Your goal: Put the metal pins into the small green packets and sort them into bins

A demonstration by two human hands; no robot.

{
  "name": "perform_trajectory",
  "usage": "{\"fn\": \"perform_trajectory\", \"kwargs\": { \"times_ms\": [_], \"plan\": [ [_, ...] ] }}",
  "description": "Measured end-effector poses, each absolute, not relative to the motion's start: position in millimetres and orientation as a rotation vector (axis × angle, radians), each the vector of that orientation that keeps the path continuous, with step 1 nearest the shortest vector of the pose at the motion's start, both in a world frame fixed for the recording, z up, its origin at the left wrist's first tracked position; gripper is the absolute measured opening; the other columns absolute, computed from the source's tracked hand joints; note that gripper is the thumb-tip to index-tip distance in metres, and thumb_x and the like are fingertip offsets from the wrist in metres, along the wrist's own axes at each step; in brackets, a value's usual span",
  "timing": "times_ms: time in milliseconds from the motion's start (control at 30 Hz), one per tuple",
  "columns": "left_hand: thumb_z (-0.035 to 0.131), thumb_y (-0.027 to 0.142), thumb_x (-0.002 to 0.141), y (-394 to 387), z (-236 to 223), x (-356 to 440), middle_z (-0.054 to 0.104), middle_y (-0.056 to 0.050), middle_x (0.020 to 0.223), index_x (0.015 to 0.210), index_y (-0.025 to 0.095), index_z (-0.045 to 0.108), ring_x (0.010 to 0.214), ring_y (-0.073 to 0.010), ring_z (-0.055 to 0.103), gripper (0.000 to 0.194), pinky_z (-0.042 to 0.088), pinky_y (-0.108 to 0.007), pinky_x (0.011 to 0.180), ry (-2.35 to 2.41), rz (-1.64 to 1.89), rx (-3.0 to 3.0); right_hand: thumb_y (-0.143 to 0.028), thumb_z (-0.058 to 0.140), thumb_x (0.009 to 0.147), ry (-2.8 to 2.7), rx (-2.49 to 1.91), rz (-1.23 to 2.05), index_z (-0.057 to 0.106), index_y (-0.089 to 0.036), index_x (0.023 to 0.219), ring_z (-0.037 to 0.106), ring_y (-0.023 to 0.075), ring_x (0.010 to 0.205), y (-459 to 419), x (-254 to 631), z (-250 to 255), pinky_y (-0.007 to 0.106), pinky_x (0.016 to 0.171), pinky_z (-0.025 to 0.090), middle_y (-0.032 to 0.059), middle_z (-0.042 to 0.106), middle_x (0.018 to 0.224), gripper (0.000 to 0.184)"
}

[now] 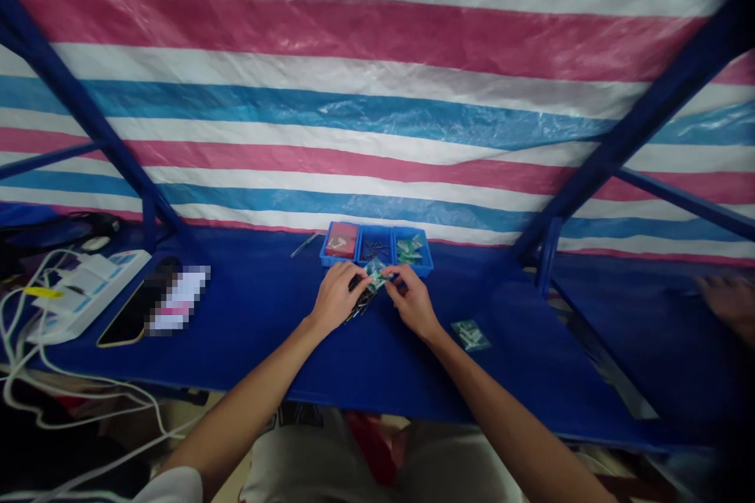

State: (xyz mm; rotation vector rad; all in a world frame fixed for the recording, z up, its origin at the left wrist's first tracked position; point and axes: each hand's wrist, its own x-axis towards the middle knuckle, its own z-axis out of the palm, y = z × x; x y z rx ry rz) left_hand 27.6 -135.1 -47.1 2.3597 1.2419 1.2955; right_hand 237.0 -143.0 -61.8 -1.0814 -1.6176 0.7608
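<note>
Between my two hands is a small clear plastic bag [376, 273] with greenish contents. My left hand [339, 295] pinches its left side, and the fingers of my right hand [411, 299] close on its right side. Under the bag, by my left fingertips, lies a pile of dark screws or similar slim metal parts [357, 308]. Just beyond my hands stand three joined blue bins: the left bin [323, 258] holds something red with small pale pieces, the middle bin [376, 229] dark slim parts, the right bin [429, 261] green and white pieces.
A filled clear bag [470, 335] lies to the right on the blue table [248, 361]. Leftward are a phone [127, 318], a white power strip [88, 299] and cables. A thin pen-like tool [304, 244] lies near the bins. Another person's hand [728, 302] appears far right.
</note>
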Motion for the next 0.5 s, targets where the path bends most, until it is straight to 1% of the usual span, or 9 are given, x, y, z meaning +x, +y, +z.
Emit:
{"fn": "perform_trajectory", "kwargs": {
  "times_ms": [33, 100, 200, 267, 367, 500],
  "plan": [
    [0.060, 0.028, 0.105, -134.8, -46.4, 27.1, 0.070, -0.006, 0.100, 0.104, 0.023, 0.067, 0.101, -0.0247, 0.064, 0.009, 0.051, -0.040, 0.096, 1.243, 1.297, 2.348, -0.040, 0.063, 0.099, -1.615, -1.077, 0.770, 0.070, -0.026, 0.112, 0.058, 0.0177, 0.070, -143.1, 236.7, -61.8, 0.028, 0.055, 0.050, 0.0062, 0.065, 0.104, 0.021],
    [0.056, 0.023, 0.105, -134.6, -44.5, 26.5, 0.069, -0.006, 0.103, 0.113, 0.023, 0.066, 0.104, -0.0246, 0.063, 0.013, 0.050, -0.040, 0.097, 1.215, 1.305, 2.336, -0.045, 0.063, 0.099, -1.593, -1.078, 0.790, 0.070, -0.025, 0.109, 0.057, 0.0165, 0.066, -143.2, 236.5, -61.3, 0.027, 0.052, 0.049, 0.0054, 0.065, 0.101, 0.023],
    [0.059, 0.019, 0.101, -135.4, -41.0, 25.6, 0.067, -0.007, 0.107, 0.125, 0.024, 0.064, 0.107, -0.0251, 0.063, 0.025, 0.051, -0.040, 0.100, 1.138, 1.297, 2.348, -0.052, 0.062, 0.100, -1.549, -1.093, 0.834, 0.068, -0.025, 0.107, 0.056, 0.0162, 0.062, -143.1, 236.6, -60.5, 0.026, 0.050, 0.048, 0.0026, 0.063, 0.088, 0.029],
    [0.059, 0.021, 0.102, -136.6, -38.5, 24.7, 0.067, -0.007, 0.110, 0.125, 0.024, 0.065, 0.110, -0.0254, 0.062, 0.024, 0.050, -0.041, 0.102, 1.101, 1.280, 2.360, -0.056, 0.062, 0.100, -1.513, -1.090, 0.878, 0.066, -0.025, 0.107, 0.056, 0.0161, 0.060, -142.8, 236.5, -60.1, 0.026, 0.048, 0.048, 0.0007, 0.061, 0.081, 0.032],
    [0.053, 0.025, 0.107, -138.5, -36.0, 23.6, 0.068, -0.008, 0.116, 0.123, 0.024, 0.067, 0.114, -0.0254, 0.062, 0.021, 0.049, -0.041, 0.104, 1.076, 1.269, 2.355, -0.059, 0.061, 0.100, -1.443, -1.046, 0.954, 0.062, -0.024, 0.104, 0.055, 0.0149, 0.059, -141.8, 236.0, -59.1, 0.024, 0.046, 0.046, 0.0004, 0.064, 0.081, 0.035],
    [0.061, 0.035, 0.105, -138.7, -38.6, 25.0, 0.070, -0.008, 0.114, 0.123, 0.025, 0.067, 0.110, -0.0262, 0.064, 0.021, 0.050, -0.042, 0.101, 1.092, 1.248, 2.387, -0.061, 0.059, 0.100, -1.381, -1.015, 1.038, 0.058, -0.024, 0.098, 0.053, 0.0140, 0.054, -140.0, 235.7, -56.9, 0.023, 0.045, 0.043, -0.0006, 0.066, 0.074, 0.037]
  ]
}}
